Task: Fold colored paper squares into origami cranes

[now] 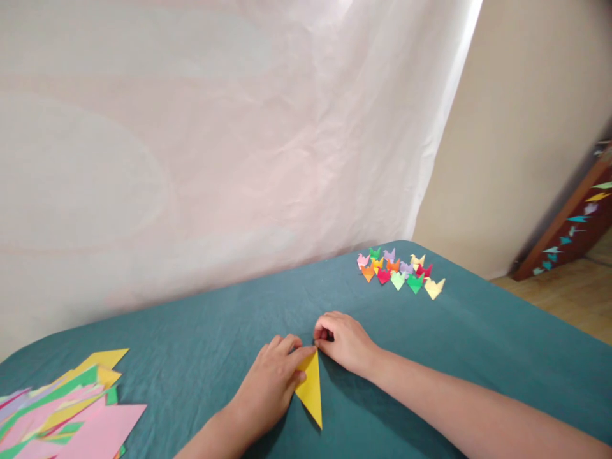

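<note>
A folded piece of yellow paper [312, 390], pointed at its near end, lies on the teal-covered table [201, 344] in front of me. My left hand [275, 376] grips its left side, with the thumb and fingers on the paper and hiding part of it. At the paper's far tip, the fingers of my right hand [342, 338] are curled into a pinch. Whether the right fingertips hold the tip or only touch it is hard to make out.
Several small folded paper birds [399, 271] in many colours stand at the table's far right. A loose pile of coloured paper sheets [71, 408] lies at the near left. Behind the table hangs a pale sheet [239, 159]. More folded papers hang by a brown wooden panel [568, 223].
</note>
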`<action>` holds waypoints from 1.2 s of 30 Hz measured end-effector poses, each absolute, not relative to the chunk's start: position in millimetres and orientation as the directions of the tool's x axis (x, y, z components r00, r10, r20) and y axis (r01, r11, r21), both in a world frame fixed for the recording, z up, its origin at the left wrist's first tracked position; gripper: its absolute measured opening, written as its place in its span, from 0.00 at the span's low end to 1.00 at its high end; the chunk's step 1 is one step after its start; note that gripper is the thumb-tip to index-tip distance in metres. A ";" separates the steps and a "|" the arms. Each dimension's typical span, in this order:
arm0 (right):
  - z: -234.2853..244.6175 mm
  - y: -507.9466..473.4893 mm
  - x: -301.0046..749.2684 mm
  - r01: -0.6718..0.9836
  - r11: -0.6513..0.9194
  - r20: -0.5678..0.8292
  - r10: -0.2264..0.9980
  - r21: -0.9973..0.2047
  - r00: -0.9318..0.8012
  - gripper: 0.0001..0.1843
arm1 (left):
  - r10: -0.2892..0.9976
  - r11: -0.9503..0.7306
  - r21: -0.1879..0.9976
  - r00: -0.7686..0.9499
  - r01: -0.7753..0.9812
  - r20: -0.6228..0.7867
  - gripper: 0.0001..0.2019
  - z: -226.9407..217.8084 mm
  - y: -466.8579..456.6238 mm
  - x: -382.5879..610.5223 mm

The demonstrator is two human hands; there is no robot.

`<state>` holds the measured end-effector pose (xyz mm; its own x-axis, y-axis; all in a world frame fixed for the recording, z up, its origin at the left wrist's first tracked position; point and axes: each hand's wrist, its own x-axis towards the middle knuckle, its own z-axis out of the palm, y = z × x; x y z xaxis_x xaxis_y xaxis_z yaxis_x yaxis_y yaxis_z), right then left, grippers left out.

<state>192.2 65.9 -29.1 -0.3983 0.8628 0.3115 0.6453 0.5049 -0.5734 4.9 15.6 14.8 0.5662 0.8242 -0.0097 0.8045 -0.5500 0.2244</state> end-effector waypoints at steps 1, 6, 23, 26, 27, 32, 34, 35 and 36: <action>-29.7 65.8 192.2 0.644 0.501 0.312 0.865 -0.578 -0.394 0.07 | 0.826 -0.549 0.221 0.564 0.806 -0.005 0.22 14.0 15.0 3.4; -30.7 62.3 195.1 0.615 0.540 0.361 0.842 -0.575 -0.401 0.08 | 0.826 -0.553 0.171 0.563 0.816 -0.018 0.24 16.0 15.0 1.0; -19.3 49.1 221.4 0.440 0.868 0.396 0.497 -0.233 -0.772 0.17 | 0.791 -0.574 0.182 0.598 0.799 -0.132 0.28 9.9 19.5 -14.9; -19.4 47.5 223.6 0.440 0.867 0.376 0.498 -0.235 -0.781 0.18 | 0.785 -0.584 0.162 0.604 0.795 -0.136 0.30 11.1 18.7 -14.3; -19.0 47.0 224.2 0.436 0.870 0.368 0.493 -0.231 -0.788 0.18 | 0.785 -0.585 0.156 0.604 0.796 -0.140 0.30 11.2 18.4 -14.1; -15.4 42.7 226.0 0.390 0.895 0.346 0.444 -0.218 -0.827 0.19 | 0.784 -0.583 0.139 0.600 0.800 -0.159 0.30 10.8 18.3 -13.8; -13.3 38.8 226.5 0.372 0.902 0.344 0.428 -0.218 -0.836 0.20 | 0.782 -0.587 0.134 0.602 0.798 -0.163 0.30 10.5 18.7 -13.9; -12.1 36.2 226.9 0.363 0.905 0.341 0.420 -0.219 -0.841 0.20 | 0.781 -0.588 0.132 0.603 0.798 -0.164 0.30 10.4 18.9 -13.9; -10.9 33.2 227.3 0.356 0.908 0.338 0.413 -0.220 -0.845 0.20 | 0.782 -0.587 0.130 0.602 0.799 -0.162 0.30 10.4 19.0 -14.0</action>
